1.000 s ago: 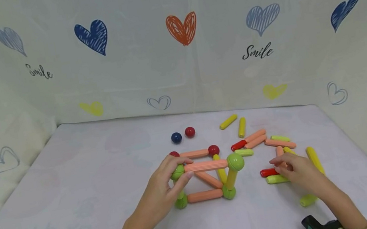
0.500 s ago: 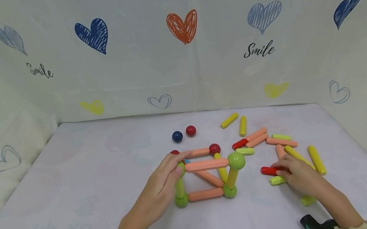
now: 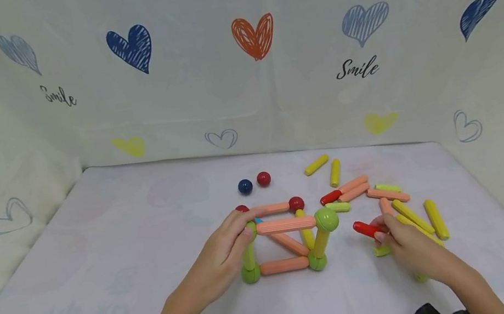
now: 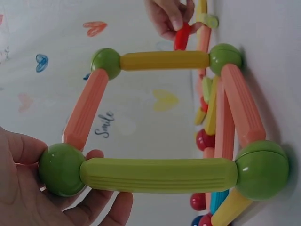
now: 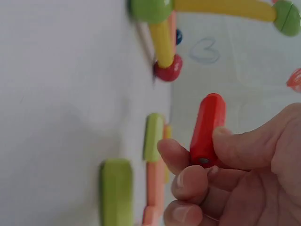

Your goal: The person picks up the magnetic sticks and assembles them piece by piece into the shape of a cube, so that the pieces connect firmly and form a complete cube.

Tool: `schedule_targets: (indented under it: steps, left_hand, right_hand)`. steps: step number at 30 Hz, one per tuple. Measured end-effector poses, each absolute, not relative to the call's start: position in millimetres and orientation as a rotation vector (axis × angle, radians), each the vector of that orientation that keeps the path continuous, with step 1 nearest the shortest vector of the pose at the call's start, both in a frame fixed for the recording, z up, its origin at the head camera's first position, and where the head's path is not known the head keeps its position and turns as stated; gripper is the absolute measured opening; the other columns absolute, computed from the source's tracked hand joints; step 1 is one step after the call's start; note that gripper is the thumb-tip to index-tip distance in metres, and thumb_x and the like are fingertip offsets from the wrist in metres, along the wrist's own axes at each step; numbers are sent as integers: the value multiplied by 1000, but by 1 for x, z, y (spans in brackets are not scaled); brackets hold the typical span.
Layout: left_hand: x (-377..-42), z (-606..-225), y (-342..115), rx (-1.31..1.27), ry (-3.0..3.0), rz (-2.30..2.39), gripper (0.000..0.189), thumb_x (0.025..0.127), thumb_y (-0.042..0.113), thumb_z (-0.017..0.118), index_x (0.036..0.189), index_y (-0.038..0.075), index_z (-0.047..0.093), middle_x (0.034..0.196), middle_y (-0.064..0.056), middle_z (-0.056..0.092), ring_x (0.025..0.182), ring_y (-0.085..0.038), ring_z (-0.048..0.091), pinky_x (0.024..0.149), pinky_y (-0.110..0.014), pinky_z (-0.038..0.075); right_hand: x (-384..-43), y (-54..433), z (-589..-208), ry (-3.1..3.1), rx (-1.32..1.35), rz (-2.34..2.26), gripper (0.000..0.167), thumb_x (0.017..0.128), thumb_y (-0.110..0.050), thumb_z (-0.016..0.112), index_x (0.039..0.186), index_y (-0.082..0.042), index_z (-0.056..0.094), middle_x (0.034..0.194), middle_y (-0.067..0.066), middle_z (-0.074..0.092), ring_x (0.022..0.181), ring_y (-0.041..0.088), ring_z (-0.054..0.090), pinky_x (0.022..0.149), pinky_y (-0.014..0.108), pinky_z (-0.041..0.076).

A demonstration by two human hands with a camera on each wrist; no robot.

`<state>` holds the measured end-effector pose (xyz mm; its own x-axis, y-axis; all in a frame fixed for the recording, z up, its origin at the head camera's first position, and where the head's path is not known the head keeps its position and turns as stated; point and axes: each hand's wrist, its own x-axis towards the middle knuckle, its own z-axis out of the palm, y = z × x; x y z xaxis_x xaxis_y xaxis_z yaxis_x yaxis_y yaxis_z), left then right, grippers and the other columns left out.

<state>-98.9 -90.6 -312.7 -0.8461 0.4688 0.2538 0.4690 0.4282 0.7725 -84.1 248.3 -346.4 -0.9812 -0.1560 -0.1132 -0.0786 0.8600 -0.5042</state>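
Observation:
A frame of rods and balls stands on the table, with green balls (image 3: pixel 326 219) at its near corners and red balls (image 3: pixel 296 204) behind. Salmon rods (image 3: pixel 284 266), yellow rods and a green rod (image 4: pixel 160 175) join them. My left hand (image 3: pixel 221 256) grips the upper left green ball (image 4: pixel 62 169) between thumb and fingers. To the right of the frame, my right hand (image 3: pixel 408 239) pinches a short red rod (image 5: pixel 208 129) by one end, lifted off the table. In the right wrist view, thumb and forefinger press its lower part.
Loose yellow rods (image 3: pixel 436 219), salmon rods (image 3: pixel 388 194), green rods (image 3: pixel 338 207) and another red rod (image 3: pixel 331 197) lie around and beyond the right hand. A blue ball (image 3: pixel 245 186) and a red ball (image 3: pixel 263 179) sit behind the frame. A white cloth wall (image 3: pixel 174 109) rises at the back.
My right hand has taken hold of the red rod among the loose pieces and raised it. The left hand has shifted its fingers slightly at the frame's upper left corner.

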Motion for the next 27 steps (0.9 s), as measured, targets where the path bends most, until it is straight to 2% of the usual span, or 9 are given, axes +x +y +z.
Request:
schedule_targets:
  steps: [4, 9, 11, 14, 16, 19, 21, 23, 27]
  left_hand:
    - [-99, -312, -91, -854, -2671, -1439, 35, 100, 16, 37, 132, 23, 49, 94, 4, 47, 83, -11, 45, 68, -24, 40]
    - [-99, -312, -90, -836, -2694, -1472, 37, 100, 17, 37, 133, 30, 46, 99, 5, 48, 87, -12, 46, 69, -25, 41]
    - [-99, -311, -90, -829, -2699, -1474, 36, 101, 18, 37, 133, 30, 47, 98, 6, 48, 86, -12, 46, 67, -24, 41]
    - [-99, -312, -90, -816, -2699, -1466, 34, 100, 18, 37, 132, 26, 48, 94, 6, 47, 82, -12, 46, 65, -24, 41]
    - [-99, -312, -90, -818, -2694, -1480, 35, 100, 17, 37, 132, 27, 48, 101, 8, 50, 87, -10, 48, 71, -25, 44]
    - [-99, -312, -89, -802, -2695, -1496, 35, 100, 17, 38, 131, 30, 48, 102, 9, 51, 90, -10, 49, 74, -26, 45]
    - [-99, -312, -89, -799, -2691, -1504, 34, 100, 17, 38, 130, 28, 49, 105, 9, 53, 93, -10, 49, 76, -27, 45]
    - [-99, -312, -89, -782, -2692, -1500, 31, 100, 18, 38, 127, 25, 52, 101, 8, 52, 91, -11, 49, 75, -26, 45]
    - [-99, -314, -89, -784, -2680, -1510, 27, 100, 18, 39, 121, 22, 55, 111, 10, 54, 102, -9, 50, 89, -32, 46]
  right_hand:
    - [-69, 230, -332, 2733, -274, -871, 23, 93, -13, 53, 113, -2, 47, 79, -1, 55, 66, 7, 45, 56, 20, 39]
    - [-56, 204, -323, 2575, -381, -967, 27, 97, -26, 46, 115, -6, 44, 77, -2, 50, 58, 5, 39, 51, 21, 33]
    - [-54, 192, -322, 2565, -443, -997, 28, 98, -30, 43, 115, -8, 43, 76, -3, 49, 57, 4, 37, 50, 21, 32]
    - [-53, 173, -321, 2532, -480, -1080, 30, 99, -33, 41, 117, -9, 41, 76, 0, 48, 58, 4, 38, 51, 21, 33]
    - [-54, 159, -320, 2498, -483, -1152, 32, 99, -32, 41, 120, -7, 40, 78, 2, 48, 62, 5, 42, 53, 21, 35]
    - [-58, 140, -321, 2433, -428, -1279, 34, 99, -28, 44, 123, -5, 38, 82, 6, 50, 68, 10, 45, 56, 21, 38]
    - [-60, 128, -322, 2408, -402, -1364, 35, 98, -26, 44, 124, -4, 37, 86, 8, 51, 73, 14, 47, 59, 21, 40]
    - [-63, 119, -325, 2388, -379, -1433, 34, 99, -24, 44, 124, -3, 38, 88, 10, 51, 76, 16, 47, 60, 20, 40]
    - [-66, 106, -330, 2335, -360, -1526, 32, 99, -20, 44, 124, -1, 38, 91, 12, 50, 78, 18, 47, 61, 20, 41]
